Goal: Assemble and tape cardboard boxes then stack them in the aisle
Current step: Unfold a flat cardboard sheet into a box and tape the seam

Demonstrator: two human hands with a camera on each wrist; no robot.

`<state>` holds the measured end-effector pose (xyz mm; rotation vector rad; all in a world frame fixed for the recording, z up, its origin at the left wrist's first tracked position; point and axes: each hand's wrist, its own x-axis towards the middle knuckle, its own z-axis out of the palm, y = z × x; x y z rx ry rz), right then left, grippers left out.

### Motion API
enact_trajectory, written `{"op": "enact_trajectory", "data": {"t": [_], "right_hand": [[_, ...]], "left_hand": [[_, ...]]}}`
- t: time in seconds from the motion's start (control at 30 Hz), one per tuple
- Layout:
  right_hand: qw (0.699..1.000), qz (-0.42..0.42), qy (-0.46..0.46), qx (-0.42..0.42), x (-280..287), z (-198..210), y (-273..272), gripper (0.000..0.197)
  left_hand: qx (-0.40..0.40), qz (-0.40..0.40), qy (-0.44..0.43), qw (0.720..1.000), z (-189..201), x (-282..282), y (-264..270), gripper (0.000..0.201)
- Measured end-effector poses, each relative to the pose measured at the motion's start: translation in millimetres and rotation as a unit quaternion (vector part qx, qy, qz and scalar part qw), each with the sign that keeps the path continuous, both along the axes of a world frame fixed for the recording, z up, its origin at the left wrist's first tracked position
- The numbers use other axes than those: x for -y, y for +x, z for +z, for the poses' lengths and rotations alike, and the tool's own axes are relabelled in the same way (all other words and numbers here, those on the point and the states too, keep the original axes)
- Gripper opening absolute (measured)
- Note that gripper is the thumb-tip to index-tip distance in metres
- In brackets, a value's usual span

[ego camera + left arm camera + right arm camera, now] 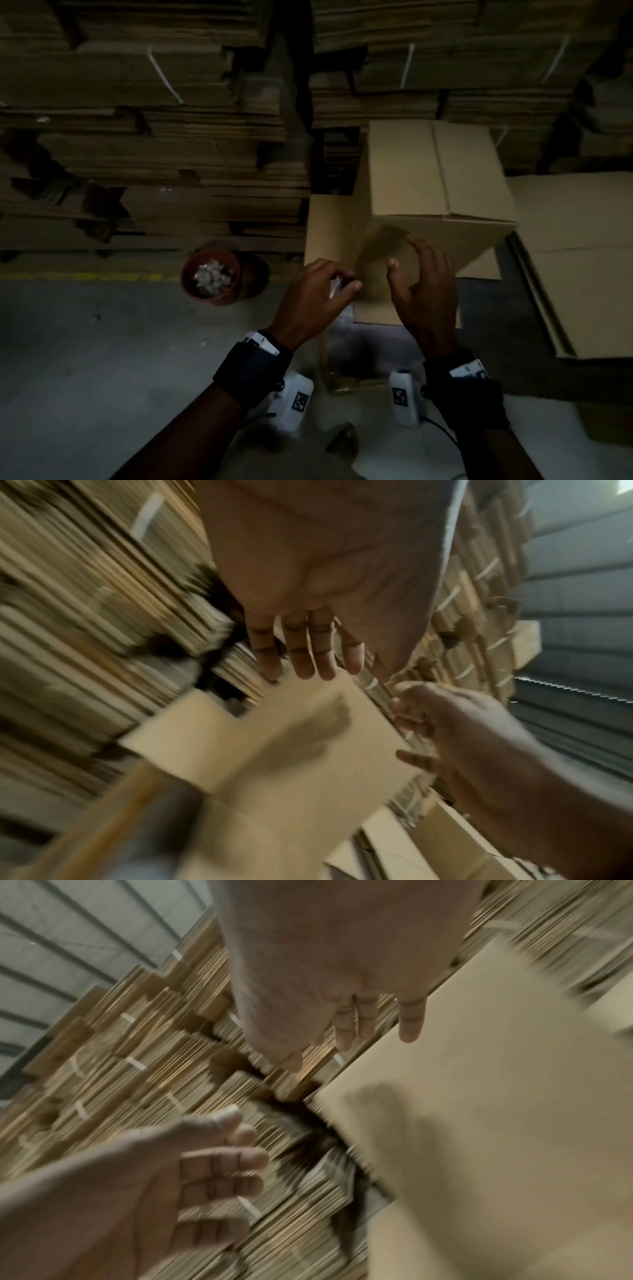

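An assembled brown cardboard box (pixel 428 178) stands tilted in front of me, its bottom flaps toward me, blurred by motion in both wrist views (pixel 291 737) (pixel 479 1110). My left hand (pixel 318 294) hovers at the box's lower left corner. Both wrist views show its fingers (pixel 308 653) (pixel 219 1164) loose with nothing in the palm. A crinkled bit of clear tape (pixel 334 289) glints beside those fingers; I cannot tell whether they touch it. My right hand (pixel 424 291) is open with fingers (pixel 359 1020) spread just over the box's near side panel.
Tall stacks of strapped flat cardboard (pixel 137 154) wall off the far side. More flat sheets (pixel 575 257) lie at the right. A brown pot (pixel 210 275) of crumpled tape scraps sits on the grey floor (pixel 102 359) by a yellow line (pixel 85 277).
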<state>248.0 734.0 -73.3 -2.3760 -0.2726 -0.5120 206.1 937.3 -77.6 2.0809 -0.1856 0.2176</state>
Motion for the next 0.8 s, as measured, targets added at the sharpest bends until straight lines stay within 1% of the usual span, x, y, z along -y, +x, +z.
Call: {"op": "enact_trajectory", "data": {"t": [0.07, 0.23, 0.37, 0.47, 0.57, 0.63, 0.7, 0.73, 0.8], "right_hand": [[1.000, -0.007, 0.002, 0.008, 27, 5, 1, 0.048], [0.998, -0.053, -0.020, 0.026, 76, 11, 20, 0.050], [0.996, -0.056, -0.043, 0.051, 100, 19, 53, 0.052], [0.993, -0.057, -0.087, 0.053, 108, 26, 82, 0.056], [0.990, -0.046, -0.132, 0.028, 115, 29, 111, 0.067], [0.986, -0.033, -0.165, 0.002, 120, 30, 127, 0.076], [0.984, -0.014, -0.177, -0.012, 125, 32, 136, 0.081], [0.985, -0.004, -0.174, -0.007, 127, 32, 139, 0.081], [0.987, 0.015, -0.155, 0.038, 129, 36, 141, 0.075]], "left_hand": [[0.011, -0.010, 0.022, 1.000, 9, 26, 9, 0.033], [0.051, -0.013, 0.059, 0.997, 26, 67, 42, 0.028], [0.088, -0.025, 0.095, 0.991, 36, 79, 84, 0.032], [0.113, -0.022, 0.144, 0.983, 39, 82, 123, 0.036], [0.111, -0.021, 0.200, 0.973, 40, 83, 152, 0.046], [0.103, -0.025, 0.228, 0.968, 41, 84, 162, 0.047], [0.102, -0.023, 0.237, 0.966, 40, 84, 167, 0.045], [0.100, -0.022, 0.234, 0.967, 40, 84, 168, 0.045], [0.107, -0.025, 0.222, 0.969, 44, 85, 168, 0.046]]}}
